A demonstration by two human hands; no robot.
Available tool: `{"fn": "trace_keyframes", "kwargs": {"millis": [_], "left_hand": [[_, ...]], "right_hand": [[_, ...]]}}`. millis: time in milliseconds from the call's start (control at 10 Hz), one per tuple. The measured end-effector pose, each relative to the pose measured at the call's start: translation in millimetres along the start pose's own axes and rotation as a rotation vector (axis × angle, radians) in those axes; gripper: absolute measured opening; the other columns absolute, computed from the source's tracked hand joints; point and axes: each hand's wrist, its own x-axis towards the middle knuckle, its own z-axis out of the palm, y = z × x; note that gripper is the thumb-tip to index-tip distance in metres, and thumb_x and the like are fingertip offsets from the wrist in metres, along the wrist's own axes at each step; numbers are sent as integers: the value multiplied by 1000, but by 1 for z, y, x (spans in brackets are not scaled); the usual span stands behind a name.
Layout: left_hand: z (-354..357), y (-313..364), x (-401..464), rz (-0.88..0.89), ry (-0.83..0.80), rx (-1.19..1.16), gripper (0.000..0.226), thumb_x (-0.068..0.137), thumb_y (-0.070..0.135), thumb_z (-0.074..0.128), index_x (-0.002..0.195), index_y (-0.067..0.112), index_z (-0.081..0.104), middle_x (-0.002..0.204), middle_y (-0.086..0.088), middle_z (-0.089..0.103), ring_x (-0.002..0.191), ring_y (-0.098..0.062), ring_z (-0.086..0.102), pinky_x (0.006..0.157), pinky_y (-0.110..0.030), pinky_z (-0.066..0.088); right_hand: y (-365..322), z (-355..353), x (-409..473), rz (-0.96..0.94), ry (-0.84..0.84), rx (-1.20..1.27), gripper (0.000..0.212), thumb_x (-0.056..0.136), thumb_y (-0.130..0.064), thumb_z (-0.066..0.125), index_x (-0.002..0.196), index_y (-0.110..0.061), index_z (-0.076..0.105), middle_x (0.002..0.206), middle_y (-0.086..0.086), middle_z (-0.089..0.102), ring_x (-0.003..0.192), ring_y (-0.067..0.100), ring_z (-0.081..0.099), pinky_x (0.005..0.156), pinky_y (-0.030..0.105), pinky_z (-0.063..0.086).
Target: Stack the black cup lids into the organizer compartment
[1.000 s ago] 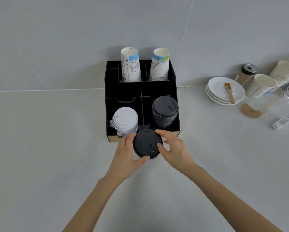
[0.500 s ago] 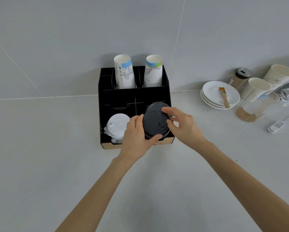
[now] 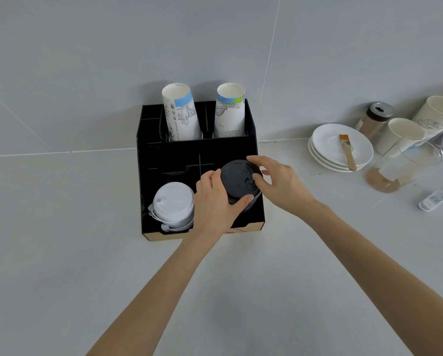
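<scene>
A black organizer (image 3: 148, 176) stands against the wall. Its front right compartment holds a stack of black cup lids (image 3: 237, 179). My left hand (image 3: 216, 204) grips the top of that stack from the left and front, thumb under its near edge. On the right side my right hand (image 3: 277, 182) touches the top black lid with its fingertips. The lower part of the stack is hidden by my hands. White lids (image 3: 172, 204) fill the front left compartment.
Two printed paper cups (image 3: 181, 114) stand upside down in the organizer's back row. To the right sit stacked white plates (image 3: 328, 147) with a brush (image 3: 347, 152), a shaker jar (image 3: 375, 119), paper cups (image 3: 400, 134), a clear glass (image 3: 402, 165) and a white device (image 3: 432, 200).
Both hands carried the black lid from in front of the organizer up and back onto the black stack in the front right compartment. The view tilted slightly.
</scene>
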Motion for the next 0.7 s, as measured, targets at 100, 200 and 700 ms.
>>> {"fn": "trace_keyframes", "kwargs": {"millis": [100,200,700], "left_hand": [[5,-1,1,-18,7,-1,81,71,43,67,130,4,28,132,-16,36,118,-30,35,94,-37,36],[7,-4,4,-31,-16,10,82,71,44,66,131,4,27,132,-17,35,118,-30,35,95,-38,36],[-9,-12,5,-26,-97,4,87,76,47,60,138,9,13,145,-14,23,131,-30,24,102,-47,30]], "right_hand": [[5,4,6,-1,-28,-11,39,87,-3,44,126,-11,44,127,11,56,112,28,51,80,6,25],[9,9,10,16,-44,-24,39,87,-3,43,126,-12,44,125,12,57,114,26,49,86,12,30],[7,4,8,11,2,5,32,91,-14,45,123,-10,48,130,9,54,120,23,48,90,8,26]]}}
